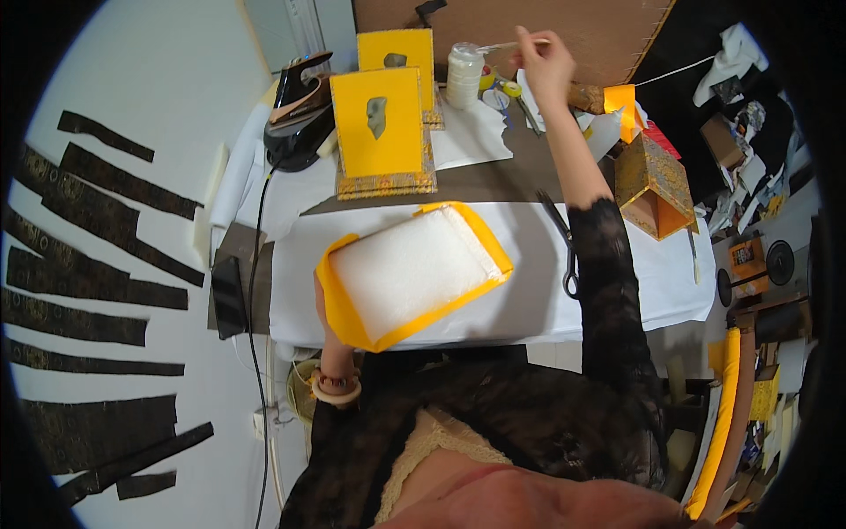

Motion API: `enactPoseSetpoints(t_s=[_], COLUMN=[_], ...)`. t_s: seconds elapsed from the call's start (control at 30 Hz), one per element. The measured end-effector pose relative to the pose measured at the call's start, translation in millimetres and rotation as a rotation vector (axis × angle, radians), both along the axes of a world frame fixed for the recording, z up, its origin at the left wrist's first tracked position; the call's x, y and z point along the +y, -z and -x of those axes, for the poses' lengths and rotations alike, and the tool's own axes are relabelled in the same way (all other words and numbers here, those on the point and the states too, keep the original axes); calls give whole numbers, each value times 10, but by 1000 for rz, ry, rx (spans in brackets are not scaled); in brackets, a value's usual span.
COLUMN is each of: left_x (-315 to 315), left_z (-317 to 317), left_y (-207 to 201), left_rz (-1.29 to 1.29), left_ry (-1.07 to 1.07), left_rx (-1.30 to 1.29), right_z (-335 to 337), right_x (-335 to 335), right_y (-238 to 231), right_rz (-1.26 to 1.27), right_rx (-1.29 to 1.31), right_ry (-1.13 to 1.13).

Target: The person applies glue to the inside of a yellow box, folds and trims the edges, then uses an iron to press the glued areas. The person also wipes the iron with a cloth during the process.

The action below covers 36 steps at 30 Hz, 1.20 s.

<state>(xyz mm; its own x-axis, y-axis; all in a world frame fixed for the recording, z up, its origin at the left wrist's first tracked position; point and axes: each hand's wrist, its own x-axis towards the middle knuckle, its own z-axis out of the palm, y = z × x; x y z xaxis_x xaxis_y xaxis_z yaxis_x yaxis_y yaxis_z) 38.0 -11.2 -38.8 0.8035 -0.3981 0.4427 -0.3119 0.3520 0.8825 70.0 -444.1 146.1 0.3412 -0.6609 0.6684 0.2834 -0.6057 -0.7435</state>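
Observation:
My left hand (326,309) grips the left edge of a white padded panel (410,278) wrapped at its edges in yellow fabric; most of its fingers are hidden beneath. The panel is tilted above the white-covered table. At the far side, my right hand (545,66) pinches a thin, pale stick-like tool (500,46), perhaps a brush. The tool's far end is at the mouth of a clear jar (464,78) with whitish contents.
Two yellow panels with grey-green patches (377,123) stand behind. An iron (298,115) sits left of them, its cord hanging down. Black scissors (568,256) and a patterned box (652,187) lie to the right. A dark phone (227,297) and black fabric strips (115,264) are left.

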Motion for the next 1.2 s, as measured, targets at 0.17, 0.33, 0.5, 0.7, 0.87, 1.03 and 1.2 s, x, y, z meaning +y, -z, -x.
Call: enactPoseSetpoints(t_s=[0.17, 0.33, 0.5, 0.7, 0.87, 1.03, 1.2], left_x=[201, 304, 323, 283, 231, 233, 177], left_z=[67, 134, 95, 80, 77, 121, 125], left_y=[59, 82, 106, 97, 89, 49, 8], left_rz=[-70, -98, -107, -105, -99, -117, -124], left_ry=[-39, -47, -59, -63, -69, -87, -102], left_rx=[56, 80, 80, 52, 26, 0, -47], right_z=[-763, -984, -873, -680, -580, -370, -36], right_x=[-454, -613, -622, -608, -579, -488, -411], right_y=[191, 347, 261, 74, 177, 288, 294], right_rz=[251, 312, 408, 623, 956, 888, 649], right_rx=[288, 401, 361, 473, 639, 681, 483], right_ry=[307, 323, 428, 177, 61, -32, -50])
